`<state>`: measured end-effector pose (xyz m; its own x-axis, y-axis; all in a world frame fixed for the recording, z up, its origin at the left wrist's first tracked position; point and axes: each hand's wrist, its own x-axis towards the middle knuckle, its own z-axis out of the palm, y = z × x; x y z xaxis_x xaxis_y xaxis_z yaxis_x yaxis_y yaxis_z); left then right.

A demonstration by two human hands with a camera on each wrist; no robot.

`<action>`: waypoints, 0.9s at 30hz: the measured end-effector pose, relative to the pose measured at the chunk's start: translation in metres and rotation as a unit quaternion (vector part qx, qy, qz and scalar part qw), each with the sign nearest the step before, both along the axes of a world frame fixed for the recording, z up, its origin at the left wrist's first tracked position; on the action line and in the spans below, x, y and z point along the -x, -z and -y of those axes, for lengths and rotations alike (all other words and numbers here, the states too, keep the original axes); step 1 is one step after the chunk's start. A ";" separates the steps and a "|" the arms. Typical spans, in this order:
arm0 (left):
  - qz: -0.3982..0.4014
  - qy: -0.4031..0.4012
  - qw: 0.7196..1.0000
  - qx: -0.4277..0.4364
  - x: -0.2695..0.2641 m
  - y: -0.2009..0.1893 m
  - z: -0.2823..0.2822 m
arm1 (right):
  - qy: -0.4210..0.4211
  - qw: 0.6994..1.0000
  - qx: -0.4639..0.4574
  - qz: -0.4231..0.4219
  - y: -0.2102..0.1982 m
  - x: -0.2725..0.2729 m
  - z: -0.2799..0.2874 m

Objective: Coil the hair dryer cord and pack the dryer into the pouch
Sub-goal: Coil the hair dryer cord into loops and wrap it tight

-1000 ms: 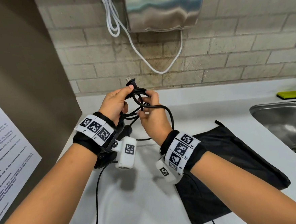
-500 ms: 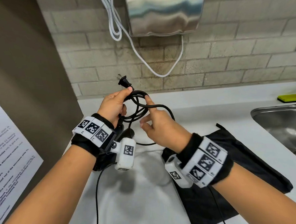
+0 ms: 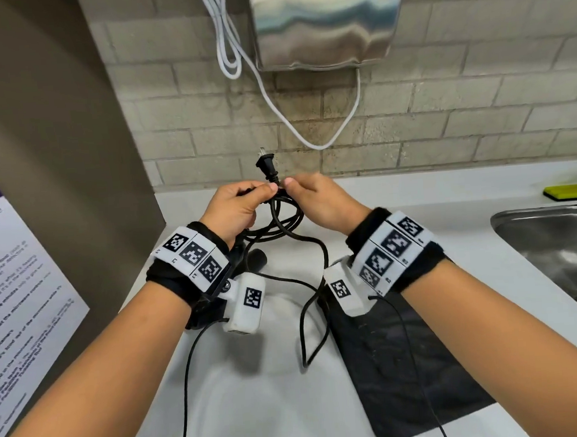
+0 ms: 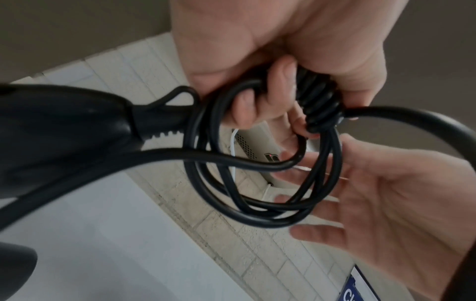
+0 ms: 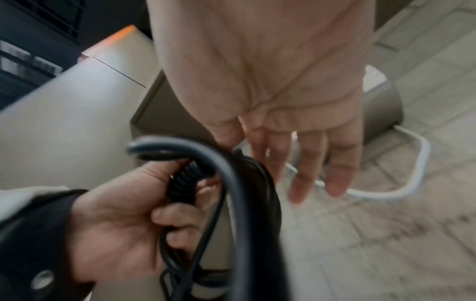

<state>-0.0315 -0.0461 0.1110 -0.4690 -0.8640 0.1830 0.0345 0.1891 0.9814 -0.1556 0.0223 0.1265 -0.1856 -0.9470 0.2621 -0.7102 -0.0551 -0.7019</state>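
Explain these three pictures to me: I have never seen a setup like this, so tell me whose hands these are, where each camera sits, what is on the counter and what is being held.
No machine here: a person works with bare hands, wearing bands with printed markers and a small camera on each wrist. The wide picture comes from a camera on the head, looking down. The other two look along each hand from the wrists.

The left hand grips a coiled black cord just below its plug; the dryer hangs beside that wrist. The right hand pinches the cord by thumb and forefinger, other fingers straight.

On the white counter lie a flat black pouch and a loose stretch of cord. A sink and a yellow sponge are at the right.
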 end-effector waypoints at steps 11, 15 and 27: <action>0.006 0.043 0.999 0.014 -0.001 0.001 0.001 | -0.063 0.979 -0.014 0.191 -0.001 0.008 0.009; 0.018 0.048 0.998 0.031 -0.001 0.002 0.005 | -0.055 0.974 -0.006 0.220 0.000 0.009 0.010; 0.055 0.063 0.994 0.063 -0.006 -0.004 0.010 | -0.009 0.971 0.075 0.229 0.005 -0.004 0.020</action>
<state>-0.0254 -0.0561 0.1152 -0.5958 -0.7703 0.2274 -0.0406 0.3116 0.9493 -0.1520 0.0027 0.1213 -0.2978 -0.9092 0.2909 -0.3241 -0.1904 -0.9267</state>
